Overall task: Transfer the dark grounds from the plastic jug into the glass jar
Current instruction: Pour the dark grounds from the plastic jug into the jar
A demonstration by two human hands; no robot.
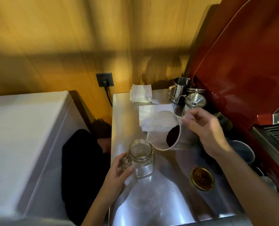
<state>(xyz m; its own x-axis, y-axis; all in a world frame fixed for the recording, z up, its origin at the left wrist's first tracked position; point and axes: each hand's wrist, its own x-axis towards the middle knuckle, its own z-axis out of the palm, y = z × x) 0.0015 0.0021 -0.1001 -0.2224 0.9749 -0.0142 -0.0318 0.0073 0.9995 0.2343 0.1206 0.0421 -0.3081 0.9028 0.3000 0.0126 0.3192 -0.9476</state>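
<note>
The dark grounds [173,136] lie in one clump against the bottom of the plastic jug [165,130], which sits just right of the frame's centre, lifted off the steel counter [168,173] and tipped well over. Its long axis runs from the base at the right down toward the lower left, so the open mouth and spout point at the glass jar [142,158] and the lip hangs just above and beside the jar's rim on its right side. The grounds are at the far end from the spout; none has reached the lip, and the jar looks empty. In my judgement the pour turns on that lip coming squarely over the jar's narrow mouth as the tilt steepens.

The right hand [205,129] holds the jug by its handle at the upper right, fingers closed round it. The left hand [117,172] wraps the jar's glass handle at lower centre, steadying it upright on the counter; it is the hand nearer the jar.

Counted: one jug, one jar, one clump of grounds, one gold lid [202,178] lying apart at the lower right. Toward the upper right stand steel pitchers [179,88], at least two, one with a funnel [196,99], and two white paper napkins [141,92] lie behind the jug.
</note>
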